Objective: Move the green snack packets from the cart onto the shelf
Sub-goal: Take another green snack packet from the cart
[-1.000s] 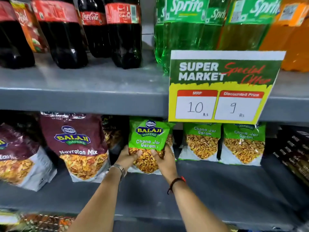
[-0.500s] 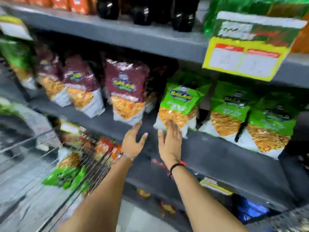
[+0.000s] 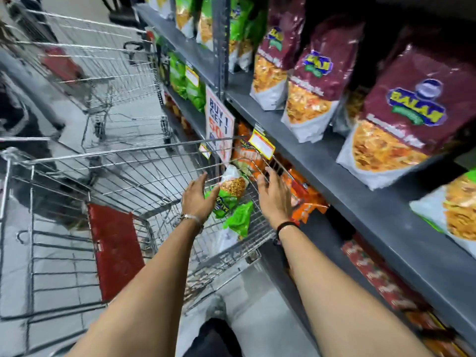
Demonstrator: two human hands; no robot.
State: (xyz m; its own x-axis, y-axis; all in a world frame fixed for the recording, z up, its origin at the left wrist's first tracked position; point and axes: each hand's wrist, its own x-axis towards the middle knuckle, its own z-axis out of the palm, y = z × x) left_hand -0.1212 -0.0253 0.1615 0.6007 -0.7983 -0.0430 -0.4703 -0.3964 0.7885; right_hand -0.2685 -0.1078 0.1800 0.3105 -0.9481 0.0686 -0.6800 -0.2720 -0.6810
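Note:
Two green snack packets lie in the wire cart (image 3: 123, 161), against its right side: one (image 3: 229, 191) tilted on top, another (image 3: 239, 219) below it. My left hand (image 3: 197, 198) hovers over the cart with fingers spread, its fingertips at the upper packet's left edge, holding nothing. My right hand (image 3: 274, 195) is open above the cart's right rim, just right of the packets. On the grey shelf (image 3: 342, 176) at the far right, a green packet (image 3: 456, 212) stands, partly cut off by the frame edge.
Maroon snack bags (image 3: 409, 119) stand in a row on the same shelf. Orange packets (image 3: 304, 199) fill the shelf below. A "Buy 1 Get 1" sign (image 3: 219, 124) hangs by the shelf post. A second cart (image 3: 103, 68) stands further down the aisle.
My view has swung left and down from the shelf to the cart. Both hands let go of the packet placed on the shelf and moved down over the cart.

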